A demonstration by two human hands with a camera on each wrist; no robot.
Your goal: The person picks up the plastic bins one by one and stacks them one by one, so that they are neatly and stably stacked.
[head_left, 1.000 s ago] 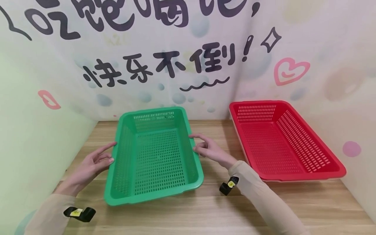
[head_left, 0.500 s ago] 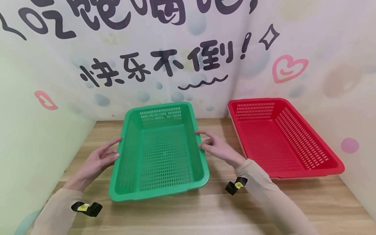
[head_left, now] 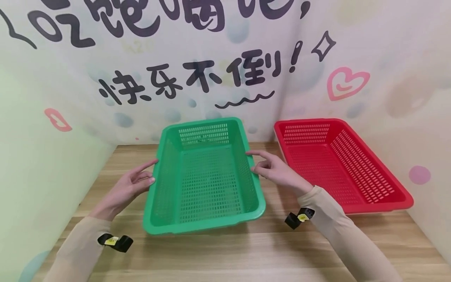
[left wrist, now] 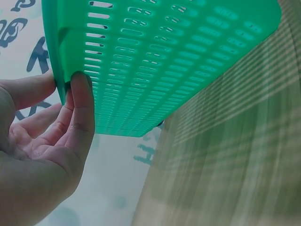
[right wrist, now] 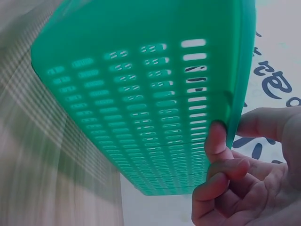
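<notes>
A green plastic basket [head_left: 208, 184] with slotted walls and floor is held up at its two long sides, and its inside holds nothing. My left hand [head_left: 128, 190] pinches the left rim, the thumb on the outer edge and fingertips under the lip, as the left wrist view shows on the basket wall [left wrist: 155, 56]. On the opposite rim my right hand [head_left: 278, 168] pinches likewise, with other fingers curled below the lip in the right wrist view, beside the slotted wall [right wrist: 141, 103]. Both wrist views show the basket's underside apart from the tabletop.
A red plastic basket [head_left: 327, 172] stands on the wooden table [head_left: 225, 258] to the right, close to my right hand. Behind the table hangs a white printed backdrop [head_left: 197, 109]; a pale wall [head_left: 42, 164] borders the left side.
Both hands have carried the green basket to the right and slightly away, nearer the red basket. The grip on both rims looks the same, and the red basket has stayed put.
</notes>
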